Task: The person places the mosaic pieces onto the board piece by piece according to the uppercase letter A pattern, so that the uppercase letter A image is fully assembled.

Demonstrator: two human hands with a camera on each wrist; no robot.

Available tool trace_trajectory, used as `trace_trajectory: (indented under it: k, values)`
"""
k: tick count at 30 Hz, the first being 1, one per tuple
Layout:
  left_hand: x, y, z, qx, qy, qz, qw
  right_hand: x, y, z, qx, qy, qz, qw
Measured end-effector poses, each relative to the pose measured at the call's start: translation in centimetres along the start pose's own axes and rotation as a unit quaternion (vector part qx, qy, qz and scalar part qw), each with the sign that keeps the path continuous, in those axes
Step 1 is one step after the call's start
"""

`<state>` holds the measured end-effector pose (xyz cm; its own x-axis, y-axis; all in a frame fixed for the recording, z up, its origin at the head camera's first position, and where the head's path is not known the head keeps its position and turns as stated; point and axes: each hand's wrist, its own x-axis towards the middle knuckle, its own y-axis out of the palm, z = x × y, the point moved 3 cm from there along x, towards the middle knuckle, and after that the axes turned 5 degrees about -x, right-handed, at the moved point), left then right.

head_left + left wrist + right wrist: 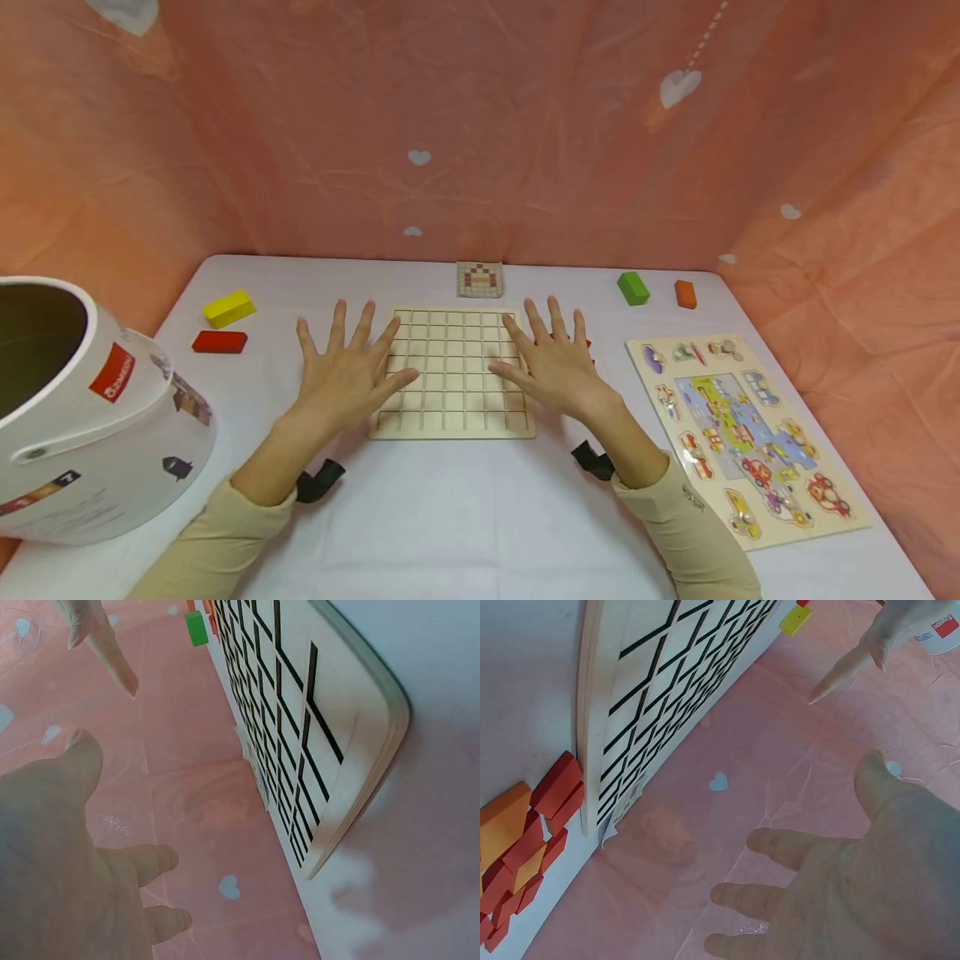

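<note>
A pale wooden board (450,383) with a grid of dark-edged squares lies on the white table. Over its left edge my left hand (341,379) hovers palm down, fingers spread, holding nothing. My right hand (558,367) is spread the same way over the right edge, also bare. Both palms appear raised above the board in the wrist views. Beside the board, several red and orange blocks (525,847) lie in a cluster, mostly hidden beneath my right hand in the head view. A small card with a pixel pattern (480,280) lies behind the board.
At left stands a white bucket (105,467); near it lie a yellow block (229,309) and a red block (219,342). Green block (633,288) and orange block (686,294) lie back right. A picture puzzle board (738,442) fills the right side. A pink curtain (465,125) hangs behind.
</note>
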<state>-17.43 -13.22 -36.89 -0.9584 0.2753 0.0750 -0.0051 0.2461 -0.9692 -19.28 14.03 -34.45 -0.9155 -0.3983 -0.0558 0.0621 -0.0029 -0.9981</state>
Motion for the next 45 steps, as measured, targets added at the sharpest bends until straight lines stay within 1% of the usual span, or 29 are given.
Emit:
trace_trajectory:
  k: [3, 5, 6, 8, 10, 11, 12, 13, 15, 18, 23, 26, 28, 32, 37, 42, 45]
  values:
    - [0.3, 0.3, 0.2, -0.023, 0.007, 0.007, 0.9997, 0.3, 0.0, -1.0, 0.028, -0.002, 0.006, 1.000]
    - [0.7, 0.7, 0.8, -0.064, 0.026, 0.014, 0.9975, 0.8, -0.1, -2.6, 0.081, -0.009, 0.000, 0.997]
    - [0.9, 0.9, 1.1, -0.092, 0.037, 0.020, 0.9948, 1.1, 0.0, -3.6, 0.120, -0.013, -0.005, 0.993]
    - [1.2, 1.4, 2.0, -0.156, 0.064, 0.035, 0.9851, 1.9, 0.4, -5.8, 0.207, -0.020, -0.018, 0.978]
    - [1.4, 2.0, 3.0, -0.213, 0.092, 0.050, 0.9714, 2.5, 1.1, -8.1, 0.287, -0.017, -0.030, 0.957]
    - [1.5, 2.4, 3.4, -0.235, 0.104, 0.055, 0.9648, 2.6, 1.6, -9.1, 0.317, -0.012, -0.033, 0.948]
    - [1.5, 2.6, 3.8, -0.255, 0.113, 0.062, 0.9585, 2.8, 2.0, -9.9, 0.340, -0.002, -0.032, 0.940]
    - [1.6, 2.9, 4.2, -0.269, 0.120, 0.065, 0.9535, 2.8, 2.5, -10.7, 0.355, 0.006, -0.032, 0.934]
    - [1.8, 3.4, 4.7, -0.294, 0.129, 0.067, 0.9447, 2.8, 3.2, -11.8, 0.368, 0.021, -0.033, 0.929]
    - [1.9, 3.9, 5.2, -0.316, 0.133, 0.068, 0.9370, 2.7, 4.0, -12.6, 0.371, 0.038, -0.035, 0.927]
    - [2.0, 4.7, 6.1, -0.338, 0.131, 0.073, 0.9290, 2.5, 4.7, -13.3, 0.367, 0.070, -0.030, 0.927]
    - [2.1, 5.0, 6.4, -0.355, 0.131, 0.069, 0.9230, 2.4, 4.8, -13.5, 0.367, 0.079, -0.031, 0.926]
    - [2.1, 5.2, 6.5, -0.361, 0.134, 0.069, 0.9205, 2.4, 4.9, -13.5, 0.367, 0.079, -0.033, 0.926]
    - [2.0, 5.4, 6.8, -0.363, 0.130, 0.073, 0.9198, 2.6, 5.0, -13.2, 0.367, 0.067, -0.029, 0.927]
    - [1.9, 5.7, 7.1, -0.361, 0.128, 0.072, 0.9210, 2.8, 5.2, -13.0, 0.352, 0.056, -0.031, 0.934]
    - [2.0, 5.7, 6.9, -0.362, 0.136, 0.070, 0.9195, 2.7, 5.3, -13.3, 0.341, 0.076, -0.032, 0.937]
    - [2.1, 5.6, 6.7, -0.363, 0.141, 0.068, 0.9187, 2.5, 5.1, -13.5, 0.340, 0.072, -0.041, 0.937]
